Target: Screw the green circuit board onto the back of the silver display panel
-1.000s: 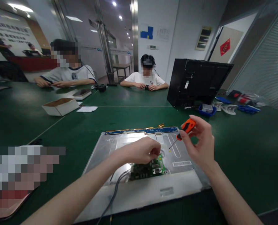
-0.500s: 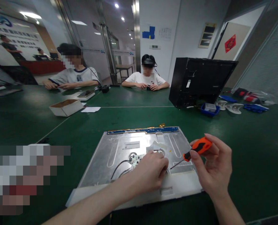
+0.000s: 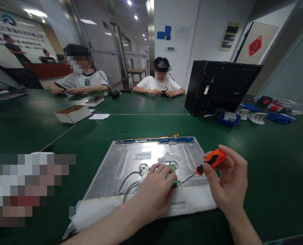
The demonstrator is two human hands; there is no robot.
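My right hand grips an orange and black screwdriver, its thin shaft slanting down to the left. The tip is close to the edge of a small green circuit board; whether it touches a screw I cannot tell. Over that board lies my left hand, fingers bent round its right part and hiding much of it. Beneath both is a flat silver display panel with a blue circuit strip along its far edge and a white band along its near edge. Dark cables leave the board's left side.
A black monitor stands at the back right, beside a blue tray. At the left are an open box and a sheet of paper. Two people sit across the green table. A pixelated patch covers the lower left.
My left hand has shifted slightly left over the circuit board, uncovering more of its right side. The screwdriver and right hand have moved a little left, and the tip is closer to the board's edge.
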